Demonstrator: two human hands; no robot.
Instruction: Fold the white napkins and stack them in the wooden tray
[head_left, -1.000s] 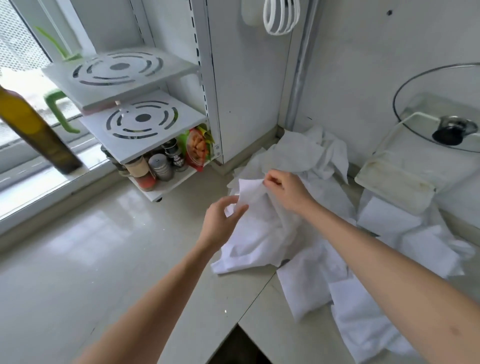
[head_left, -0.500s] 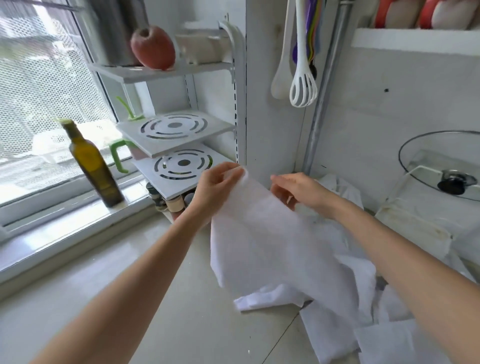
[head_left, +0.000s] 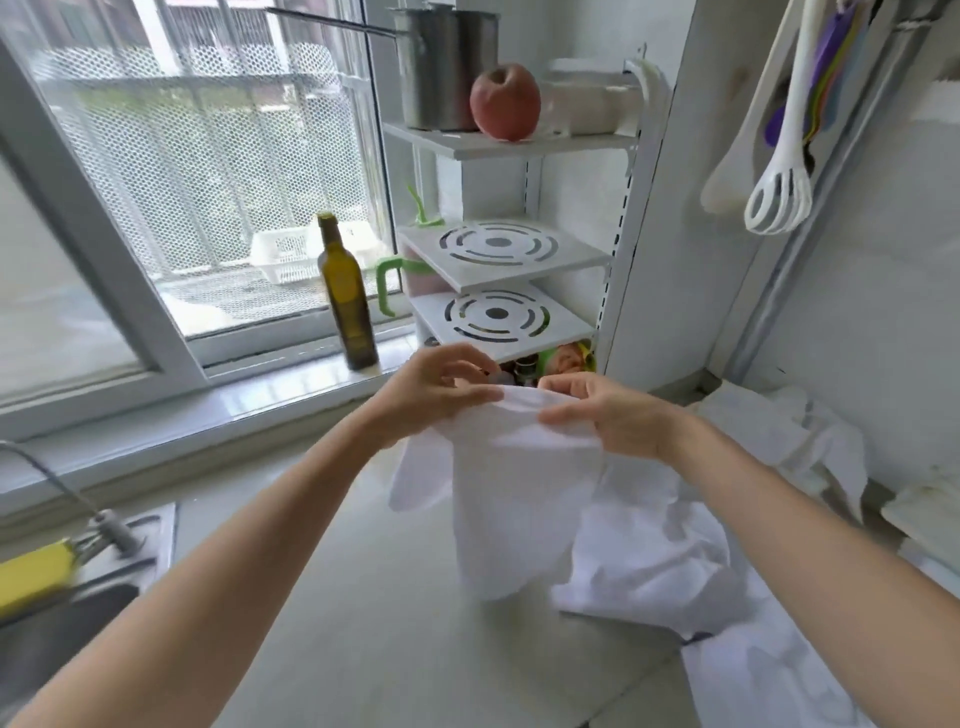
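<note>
Both hands held one white napkin (head_left: 519, 499) by its top edge: left hand (head_left: 431, 395) pinching it at the left, right hand (head_left: 608, 415) pinching it at the right, fingers curled over the cloth, the two grips close together. Half a second before, the hands had been further apart with the sheet spread on a slant; now they had drawn inward and the top edge bowed between them. A second before, the same napkin was only being picked out of the heap. The napkin hung clear of the surface (head_left: 363, 649), lower edge just above it, a loose flap trailing left. Judgement: first fold in progress, corners being brought together; nothing stacked yet. Remaining napkins (head_left: 675, 561) lay crumpled on the surface to the right, reaching the far wall. Wooden tray not identifiable in view. Olive oil bottle (head_left: 345, 296) stood on the far sill, well apart.
</note>
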